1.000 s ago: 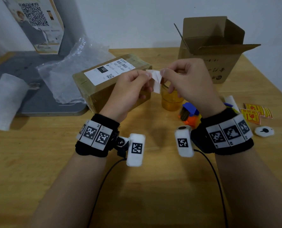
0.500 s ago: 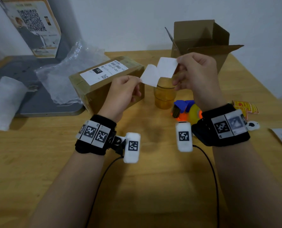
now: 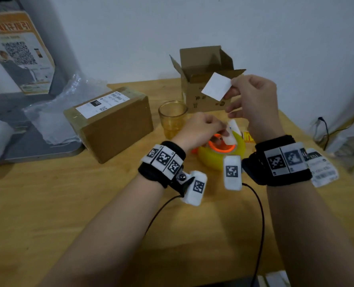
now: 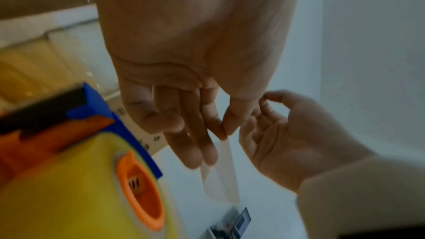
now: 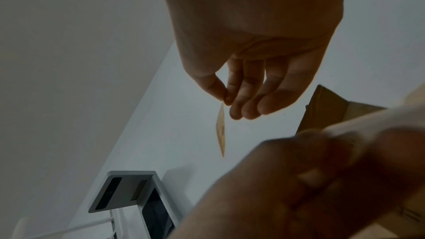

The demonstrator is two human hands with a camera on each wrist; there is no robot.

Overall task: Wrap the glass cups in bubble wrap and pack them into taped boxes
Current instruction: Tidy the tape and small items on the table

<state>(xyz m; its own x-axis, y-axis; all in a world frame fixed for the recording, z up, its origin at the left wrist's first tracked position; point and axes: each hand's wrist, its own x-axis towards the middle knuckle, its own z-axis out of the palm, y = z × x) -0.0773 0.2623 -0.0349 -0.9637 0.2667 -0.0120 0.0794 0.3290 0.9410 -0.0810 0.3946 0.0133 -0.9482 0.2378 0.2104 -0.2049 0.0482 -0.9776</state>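
On the counter [image 3: 68,214], bubble wrap [image 3: 54,112] lies far left, a taped box [image 3: 110,123] just right of it, then the glass cup [image 3: 173,119]. The left hand [image 3: 201,129] pinches a white backing strip [image 3: 231,134] over the yellow tape dispenser [image 3: 221,156]. The right hand [image 3: 252,102] pinches a white sticker [image 3: 216,89] before the open box [image 3: 205,79].
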